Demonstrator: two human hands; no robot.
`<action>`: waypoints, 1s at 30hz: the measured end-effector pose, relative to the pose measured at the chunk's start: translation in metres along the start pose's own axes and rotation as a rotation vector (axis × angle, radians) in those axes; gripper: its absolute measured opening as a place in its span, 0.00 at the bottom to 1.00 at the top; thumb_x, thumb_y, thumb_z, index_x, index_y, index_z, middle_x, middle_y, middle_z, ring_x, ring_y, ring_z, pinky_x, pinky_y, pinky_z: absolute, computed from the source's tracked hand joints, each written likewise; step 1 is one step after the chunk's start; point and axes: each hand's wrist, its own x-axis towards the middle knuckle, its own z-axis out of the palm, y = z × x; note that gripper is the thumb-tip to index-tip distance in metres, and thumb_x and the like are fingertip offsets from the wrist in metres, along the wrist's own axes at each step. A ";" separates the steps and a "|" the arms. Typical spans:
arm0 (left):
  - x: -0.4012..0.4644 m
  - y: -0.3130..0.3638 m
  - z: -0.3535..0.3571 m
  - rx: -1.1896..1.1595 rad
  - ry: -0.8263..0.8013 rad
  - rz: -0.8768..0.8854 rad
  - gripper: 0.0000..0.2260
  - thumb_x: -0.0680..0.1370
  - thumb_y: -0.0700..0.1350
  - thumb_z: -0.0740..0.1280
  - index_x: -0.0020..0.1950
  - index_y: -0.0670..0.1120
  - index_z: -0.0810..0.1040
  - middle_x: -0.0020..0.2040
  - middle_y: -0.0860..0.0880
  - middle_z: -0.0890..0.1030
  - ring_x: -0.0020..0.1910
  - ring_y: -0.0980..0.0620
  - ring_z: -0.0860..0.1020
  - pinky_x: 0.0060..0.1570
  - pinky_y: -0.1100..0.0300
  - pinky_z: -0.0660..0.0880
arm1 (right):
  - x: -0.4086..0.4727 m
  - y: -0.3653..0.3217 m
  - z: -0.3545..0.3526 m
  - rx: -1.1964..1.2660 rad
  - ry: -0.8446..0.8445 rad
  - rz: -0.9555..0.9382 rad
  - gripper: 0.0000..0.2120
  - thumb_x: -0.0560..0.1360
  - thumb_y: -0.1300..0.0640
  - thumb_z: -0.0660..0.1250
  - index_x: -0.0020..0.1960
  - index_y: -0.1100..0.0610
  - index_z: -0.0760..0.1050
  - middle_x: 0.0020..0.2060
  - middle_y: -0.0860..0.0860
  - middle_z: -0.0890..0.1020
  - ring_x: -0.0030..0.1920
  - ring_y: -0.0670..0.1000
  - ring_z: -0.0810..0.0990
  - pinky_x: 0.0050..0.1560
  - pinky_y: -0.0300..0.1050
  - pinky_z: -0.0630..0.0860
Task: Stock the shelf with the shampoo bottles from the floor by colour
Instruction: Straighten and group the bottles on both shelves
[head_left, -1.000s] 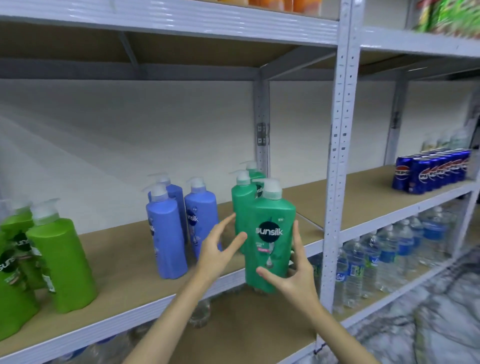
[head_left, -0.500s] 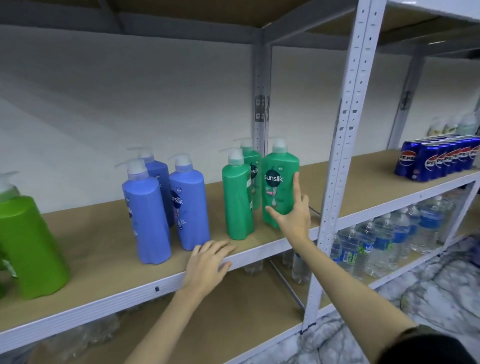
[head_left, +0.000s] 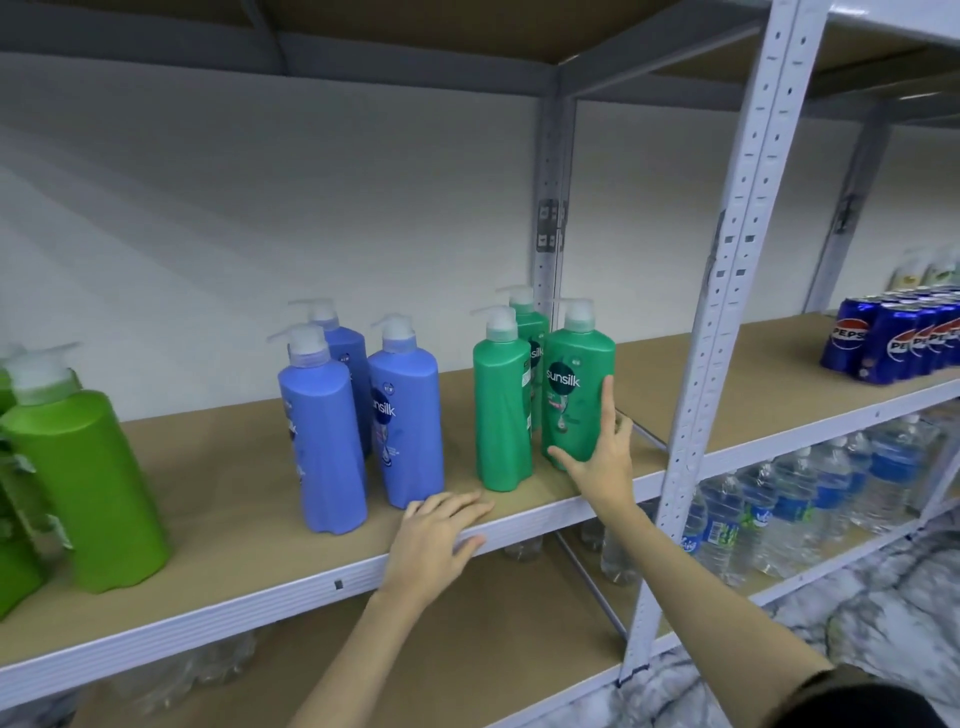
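Observation:
Three dark green Sunsilk pump bottles stand together on the brown shelf board (head_left: 218, 493). My right hand (head_left: 602, 462) touches the front right one (head_left: 576, 374) with straight fingers, the index finger lying up its side. A second green bottle (head_left: 501, 415) stands just left of it, and a third (head_left: 527, 322) stands behind them. Three blue bottles (head_left: 410, 426) stand in a group further left. Lime green bottles (head_left: 83, 483) stand at the far left. My left hand (head_left: 431, 545) rests flat on the shelf's front edge, holding nothing.
A white perforated upright (head_left: 727, 312) rises just right of my right hand. Pepsi cans (head_left: 893, 343) sit on the same level in the bay to the right. Water bottles (head_left: 789, 499) fill the shelf below. The floor (head_left: 883, 623) is marbled.
A second ago both hands held the dark green bottle at the shelf's front edge. It now stands on the shelf beside the other green ones, and my left hand has dropped onto the shelf edge.

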 end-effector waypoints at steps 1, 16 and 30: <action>0.000 0.000 0.000 0.001 0.000 0.004 0.17 0.72 0.59 0.57 0.57 0.60 0.76 0.55 0.64 0.79 0.50 0.61 0.76 0.49 0.67 0.60 | -0.004 0.001 -0.004 0.034 -0.023 0.025 0.57 0.65 0.58 0.77 0.74 0.39 0.37 0.63 0.59 0.64 0.62 0.58 0.71 0.64 0.53 0.69; 0.002 -0.001 0.019 0.106 0.336 0.049 0.13 0.69 0.55 0.64 0.52 0.56 0.78 0.50 0.55 0.79 0.48 0.52 0.71 0.46 0.60 0.67 | -0.076 0.067 0.045 -0.388 0.097 -0.338 0.22 0.76 0.41 0.55 0.65 0.51 0.68 0.69 0.57 0.67 0.74 0.59 0.56 0.69 0.53 0.58; 0.031 0.049 -0.129 -0.001 -0.500 -0.134 0.24 0.77 0.49 0.59 0.73 0.55 0.57 0.70 0.54 0.64 0.69 0.51 0.61 0.65 0.56 0.60 | -0.024 -0.085 -0.077 -0.922 -0.976 0.012 0.35 0.74 0.55 0.63 0.75 0.48 0.48 0.76 0.53 0.44 0.76 0.56 0.40 0.72 0.61 0.45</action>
